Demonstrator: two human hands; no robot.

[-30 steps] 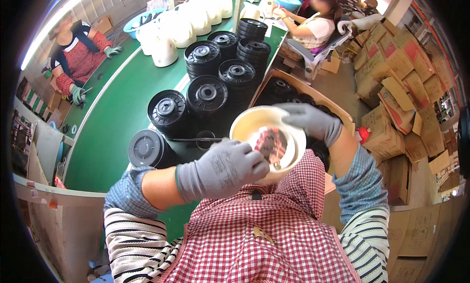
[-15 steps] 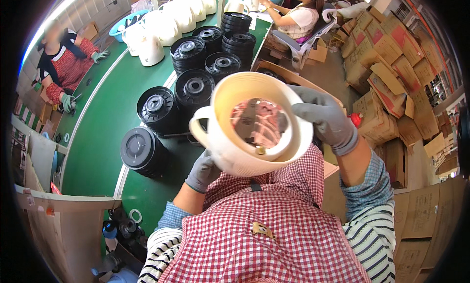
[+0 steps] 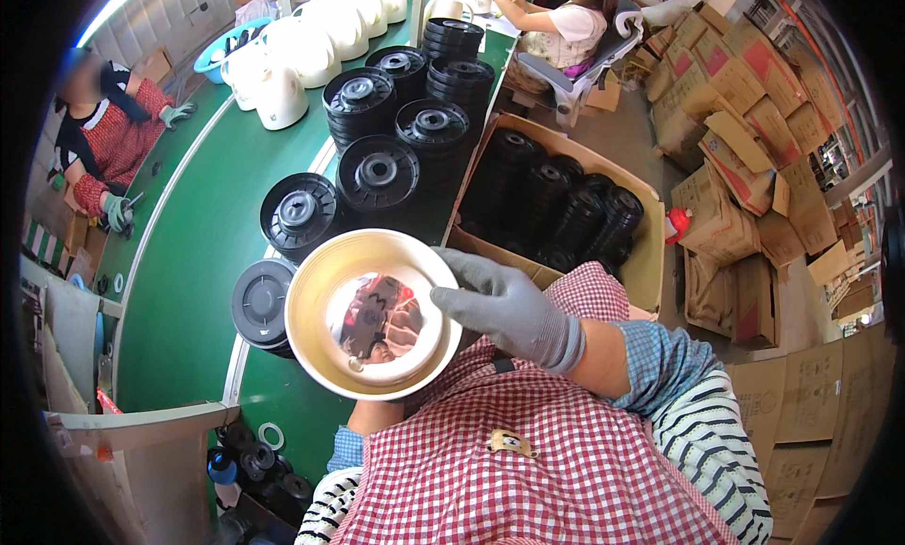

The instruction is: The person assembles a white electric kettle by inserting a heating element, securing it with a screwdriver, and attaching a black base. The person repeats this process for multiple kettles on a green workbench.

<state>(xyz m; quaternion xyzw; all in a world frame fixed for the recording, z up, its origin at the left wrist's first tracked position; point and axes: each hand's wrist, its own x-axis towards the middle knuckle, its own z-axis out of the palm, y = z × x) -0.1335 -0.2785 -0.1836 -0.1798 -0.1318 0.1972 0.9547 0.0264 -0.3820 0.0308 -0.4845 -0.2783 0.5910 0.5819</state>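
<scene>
A cream-coloured kettle body [image 3: 300, 342] is held in front of me, its open end turned up toward me. Inside it sits a shiny, mirror-like metal disc [image 3: 377, 317]. My right hand [image 3: 514, 309], in a grey glove, grips the right side of its rim, thumb over the edge. Only the wrist of my left arm [image 3: 375, 417] shows below the kettle body; the hand itself is hidden behind it. Just left of the kettle body, a stack of round black kettle bases [image 3: 261, 302] stands on the green table [image 3: 193, 262].
More black base stacks [image 3: 379, 173] stand beyond, with white kettle bodies [image 3: 281, 100] behind them. At right is an open carton [image 3: 650, 248] of black round parts. Co-workers sit at far left [image 3: 113, 135] and far right [image 3: 556, 36]. Cardboard boxes [image 3: 726, 210] pile up at right.
The kettle body has moved left and down toward the table, its handle now out of sight. My right hand travelled with it, while my left hand went out of sight. The carton is now uncovered.
</scene>
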